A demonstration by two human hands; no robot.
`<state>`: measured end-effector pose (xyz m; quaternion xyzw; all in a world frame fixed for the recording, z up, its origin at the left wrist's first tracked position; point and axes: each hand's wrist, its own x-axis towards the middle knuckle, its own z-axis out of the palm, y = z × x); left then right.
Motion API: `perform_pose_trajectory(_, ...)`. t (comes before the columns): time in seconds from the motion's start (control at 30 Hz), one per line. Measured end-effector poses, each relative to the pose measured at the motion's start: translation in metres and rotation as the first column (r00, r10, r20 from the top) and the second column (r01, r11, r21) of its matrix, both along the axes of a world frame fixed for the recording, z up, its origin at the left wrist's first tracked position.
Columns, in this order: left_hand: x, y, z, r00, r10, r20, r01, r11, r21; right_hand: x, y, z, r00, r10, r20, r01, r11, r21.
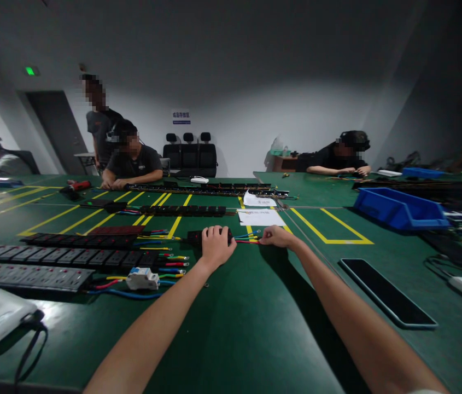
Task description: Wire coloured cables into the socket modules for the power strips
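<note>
My left hand [216, 246] lies over a small black block [194, 237] at the middle of the green table, its fingers wrapped round the top. Blue, green, yellow and red wires [247, 238] run from the block to the right. My right hand [276, 237] pinches the far ends of these wires. To the left lie long black socket strips [66, 257] and a grey one [29, 276], with coloured leads and ring terminals at their right ends. A white breaker [143, 278] sits among the leads. White paper sheets [260, 217] lie just beyond my hands.
A phone [386, 293] and a blue bin [397, 209] are on the right. A white device with a cord [3, 316] is at the near left. More black strips [185, 210] lie farther back. Several people are across the table.
</note>
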<state>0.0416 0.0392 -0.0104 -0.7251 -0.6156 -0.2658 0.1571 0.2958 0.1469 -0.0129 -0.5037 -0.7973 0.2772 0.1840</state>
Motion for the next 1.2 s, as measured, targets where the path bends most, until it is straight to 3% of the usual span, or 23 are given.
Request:
perform_pose_trajectory(0.37, 0.001, 0.000, -0.001, 0.999, 0.024, -0.023, -0.024, 1.000, 0.000, 0.003, 0.000, -0.006, 1.000, -0.012, -0.021, 0.013, 0.999, 0.053)
perform_pose_trajectory(0.53, 0.001, 0.000, -0.004, 0.999, 0.045, -0.018, -0.045, 0.999, 0.009, -0.008, -0.010, 0.003, 0.996, 0.084, 0.013, -0.084, 0.995, -0.050)
perform_pose_trajectory(0.63, 0.002, 0.001, -0.006, 0.998, 0.058, -0.019, -0.058, 0.998, 0.017, -0.019, -0.014, 0.006, 0.991, 0.127, -0.050, -0.129, 0.991, -0.041)
perform_pose_trajectory(0.73, 0.001, 0.001, -0.006, 0.998, 0.060, -0.002, -0.060, 0.997, 0.041, -0.028, -0.016, 0.007, 0.977, 0.067, -0.205, -0.073, 0.997, -0.020)
perform_pose_trajectory(0.83, 0.001, 0.000, -0.004, 0.998, 0.068, 0.017, -0.069, 0.994, 0.083, -0.035, -0.019, 0.009, 0.913, -0.060, -0.403, 0.019, 0.994, -0.105)
perform_pose_trajectory(0.97, -0.001, -0.001, 0.001, 0.996, 0.081, 0.048, -0.087, 0.987, 0.136, -0.045, -0.023, 0.007, 0.765, -0.235, -0.600, 0.150, 0.971, -0.188)
perform_pose_trajectory(1.2, -0.001, -0.002, 0.004, 0.994, 0.069, 0.082, -0.082, 0.982, 0.172, -0.050, -0.021, -0.009, 0.586, -0.326, -0.742, 0.222, 0.945, -0.240)
